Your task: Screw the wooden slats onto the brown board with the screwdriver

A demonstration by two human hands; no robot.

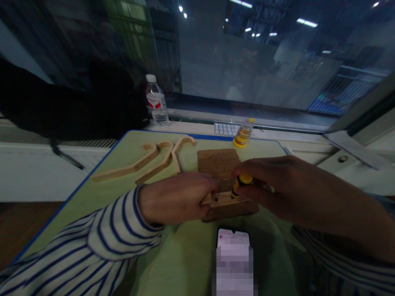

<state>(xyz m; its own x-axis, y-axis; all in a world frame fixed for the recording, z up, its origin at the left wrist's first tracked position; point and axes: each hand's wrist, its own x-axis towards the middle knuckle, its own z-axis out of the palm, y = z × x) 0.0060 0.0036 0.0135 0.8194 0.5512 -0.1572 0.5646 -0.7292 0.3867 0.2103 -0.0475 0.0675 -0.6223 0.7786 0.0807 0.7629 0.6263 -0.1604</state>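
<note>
My right hand (274, 183) is closed around a short yellow-and-black screwdriver (245, 179), its lower end over a light wooden strip (224, 199) with dark holes. Whether the tip sits in a screw cannot be made out. My left hand (180, 197) grips the left end of that strip, fingers curled over it. Beneath the strip is a brown wooden block (230, 211), and just behind lies a brown wooden board (217, 161) with small marks on its face. Curved light wooden pieces with hooked ends (165, 158) rest left of the board.
A phone (233, 263) with a lit screen lies on the pale green table (185, 255) in front of the block. A small yellow-labelled bottle (243, 132) stands at the table's back edge. Behind, a water bottle (158, 102) stands on the sill beside a black bag (92, 102).
</note>
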